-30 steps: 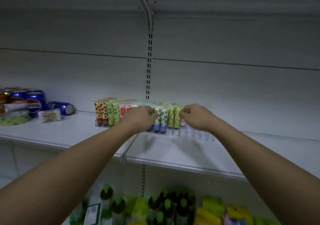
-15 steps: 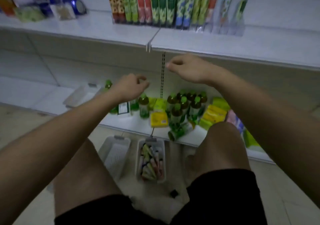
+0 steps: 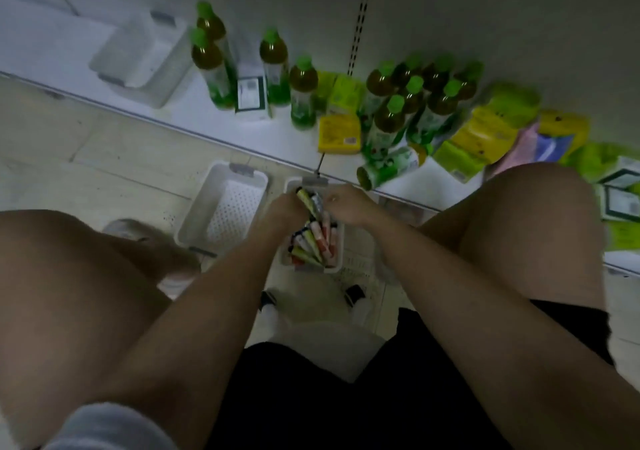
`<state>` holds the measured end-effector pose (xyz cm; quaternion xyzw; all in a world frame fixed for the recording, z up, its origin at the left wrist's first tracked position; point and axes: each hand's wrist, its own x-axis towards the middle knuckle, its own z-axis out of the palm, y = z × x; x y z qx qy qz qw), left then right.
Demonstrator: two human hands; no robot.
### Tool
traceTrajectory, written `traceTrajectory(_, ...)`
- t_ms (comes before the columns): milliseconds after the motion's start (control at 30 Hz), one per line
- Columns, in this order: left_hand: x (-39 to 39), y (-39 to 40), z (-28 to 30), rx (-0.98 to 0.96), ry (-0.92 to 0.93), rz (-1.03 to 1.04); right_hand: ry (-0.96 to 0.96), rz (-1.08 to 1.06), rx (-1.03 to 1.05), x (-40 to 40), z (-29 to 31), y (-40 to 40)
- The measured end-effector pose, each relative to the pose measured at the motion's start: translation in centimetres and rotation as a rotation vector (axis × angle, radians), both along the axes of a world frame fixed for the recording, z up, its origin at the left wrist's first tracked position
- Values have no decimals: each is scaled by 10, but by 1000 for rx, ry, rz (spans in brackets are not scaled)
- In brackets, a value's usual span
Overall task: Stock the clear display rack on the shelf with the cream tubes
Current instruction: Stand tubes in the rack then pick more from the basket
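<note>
Over the white bin [image 3: 337, 265] on the floor, both hands meet at its far end, w/ person crouched, knees either side. Left hand [image 3: 284, 209] has fingers curled round a yellow-green cream tube [image 3: 306, 200], grip clamped on it. Right hand [image 3: 347, 204] sits just beside, touching a silver-grey tube [image 3: 318, 203]; fingers curled but cannot tell if its grip is actually clamped on that tube. More cream tubes [image 3: 317, 240], red/white & green, lie loose in the bin nearer the person. Empty perforated bin [image 3: 221, 207] stands just left of the white bin, a third bin [image 3: 138, 54] on the low shelf [image 3: 62, 51] beyond it. Green-cap bottles [image 3: 394, 117] & yellow packs [image 3: 339, 134] crowd that shelf beyond the white bin. Display rack not in view.
</note>
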<state>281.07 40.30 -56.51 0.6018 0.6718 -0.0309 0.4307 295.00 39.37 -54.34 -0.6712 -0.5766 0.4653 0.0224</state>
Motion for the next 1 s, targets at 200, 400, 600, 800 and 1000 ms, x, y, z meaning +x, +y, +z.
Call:
traceTrajectory(200, 11, -16, -89, -157, 23, 121, -14, -68, -115, 5, -98, 9)
traceTrajectory(400, 14, -15, -147, -101, 32, 157, -70, -96, -8, -2, -172, 38)
traceTrajectory(600, 38, -14, -179, -180, 161, 203, -163, -17, 23, -16, -210, 61)
traceTrajectory(800, 47, -12, -184, -182, 214, 280, -239, -4, 0, -17, -215, 69)
traceTrajectory(1000, 48, -19, -184, -165, 152, 421, -159, -118, 26, -6, -195, 54)
